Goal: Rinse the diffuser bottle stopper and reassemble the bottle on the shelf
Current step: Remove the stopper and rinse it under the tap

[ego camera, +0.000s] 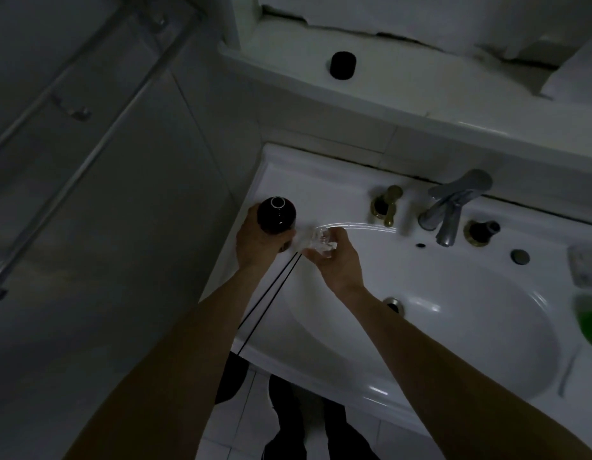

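— Where's the stopper (pixel 323 244)?
— In the right hand (pixel 338 260), a clear faceted piece pinched in curled fingers over the sink's (pixel 454 327) left rim. The dark bottle (pixel 276 215) is just beside it, upright and unstoppered, with the left hand (pixel 256 245) wrapped round it; two thin black reeds (pixel 269 293) slant down from between the hands.
— Anything nearby?
— The tap (pixel 452 210) stands at the sink's back edge, well apart. A black cap (pixel 342 65) sits on the shelf (pixel 404 94) above. A green bottle (pixel 590 323) is at the right edge.

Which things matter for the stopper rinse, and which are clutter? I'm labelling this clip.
Job: dark round glass bottle in left hand; clear glass stopper in right hand; chrome tap; white shelf.
Clutter: green soap dish; black round cap.
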`<state>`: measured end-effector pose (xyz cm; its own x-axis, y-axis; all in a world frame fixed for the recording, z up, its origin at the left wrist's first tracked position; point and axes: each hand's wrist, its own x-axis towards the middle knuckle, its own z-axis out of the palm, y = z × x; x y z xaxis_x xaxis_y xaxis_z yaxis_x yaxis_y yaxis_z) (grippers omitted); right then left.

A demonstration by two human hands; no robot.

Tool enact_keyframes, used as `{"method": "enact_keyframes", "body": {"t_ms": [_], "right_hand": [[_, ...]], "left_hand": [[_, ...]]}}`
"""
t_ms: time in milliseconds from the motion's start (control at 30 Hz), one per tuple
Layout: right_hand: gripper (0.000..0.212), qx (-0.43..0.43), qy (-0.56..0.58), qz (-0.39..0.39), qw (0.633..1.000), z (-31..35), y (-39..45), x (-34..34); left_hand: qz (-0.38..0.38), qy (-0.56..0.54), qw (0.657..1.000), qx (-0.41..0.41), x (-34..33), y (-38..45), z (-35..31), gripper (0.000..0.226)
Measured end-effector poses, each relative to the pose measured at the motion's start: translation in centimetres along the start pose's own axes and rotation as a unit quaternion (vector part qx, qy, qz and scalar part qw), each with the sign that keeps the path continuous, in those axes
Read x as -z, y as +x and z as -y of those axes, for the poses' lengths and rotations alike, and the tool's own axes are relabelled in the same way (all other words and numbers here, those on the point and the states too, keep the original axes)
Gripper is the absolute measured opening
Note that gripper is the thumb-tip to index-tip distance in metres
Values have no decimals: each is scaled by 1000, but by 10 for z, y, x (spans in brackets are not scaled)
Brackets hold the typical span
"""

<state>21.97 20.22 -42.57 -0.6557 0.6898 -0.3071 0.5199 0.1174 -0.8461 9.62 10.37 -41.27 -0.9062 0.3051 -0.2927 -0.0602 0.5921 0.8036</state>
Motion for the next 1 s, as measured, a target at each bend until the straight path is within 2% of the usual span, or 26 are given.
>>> {"method": "enact_keyframes", "body": {"t_ms": [167, 467, 633, 800, 1000], "right_hand": [[47, -2, 13, -18, 1000, 2, -4, 12], [46, -13, 39, -95, 995, 12, -25, 63], [53, -1, 37, -108, 993, 14, -30, 101], [49, 1, 34, -119, 992, 6, -44, 137], [58, 6, 34, -151, 988, -3, -61, 181]], "left_hand": [[18, 16, 999, -47, 2, -14, -20, 82], [82, 51, 989, -113, -7, -43, -68, 66], [116, 88, 980, -136, -25, -60, -89, 82], [163, 100, 961, -197, -44, -83, -120, 78], [225, 124, 937, -238, -76, -99, -144, 77]]}}
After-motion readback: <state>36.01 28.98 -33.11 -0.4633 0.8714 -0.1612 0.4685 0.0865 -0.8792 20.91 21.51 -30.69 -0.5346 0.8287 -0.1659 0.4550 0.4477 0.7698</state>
